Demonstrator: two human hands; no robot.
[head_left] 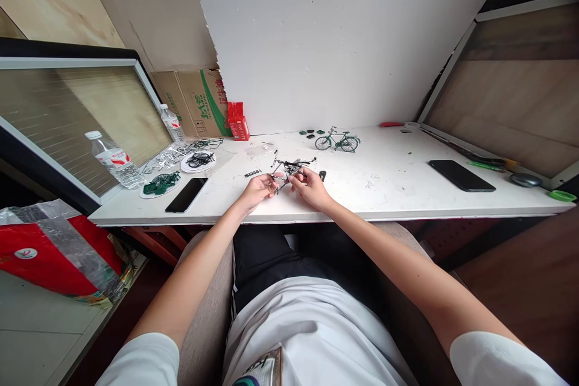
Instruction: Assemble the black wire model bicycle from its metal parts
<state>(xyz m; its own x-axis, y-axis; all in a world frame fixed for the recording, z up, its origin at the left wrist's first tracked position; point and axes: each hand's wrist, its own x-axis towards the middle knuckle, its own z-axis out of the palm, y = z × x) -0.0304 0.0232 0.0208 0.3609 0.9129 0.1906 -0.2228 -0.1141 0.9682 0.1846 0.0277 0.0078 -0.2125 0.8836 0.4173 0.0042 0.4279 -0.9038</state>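
Both hands meet near the front edge of the white table, around a thin black bicycle frame (283, 172). The fingers of my left hand (261, 189) are pinched on its left part. My right hand (311, 187) grips its right side with thumb and fingers. More small black parts (296, 165) lie just behind the hands; fine details there are too small to tell. A dark green model bicycle (337, 141) stands upright farther back, with several small green and black pieces (310, 133) to its left.
On the left are a phone (186, 195), plates of green parts (161, 184) and black parts (198, 161), and two bottles (114, 160). A red box (238, 122) stands behind. Another phone (461, 175) and a mouse (525, 180) lie on the right.
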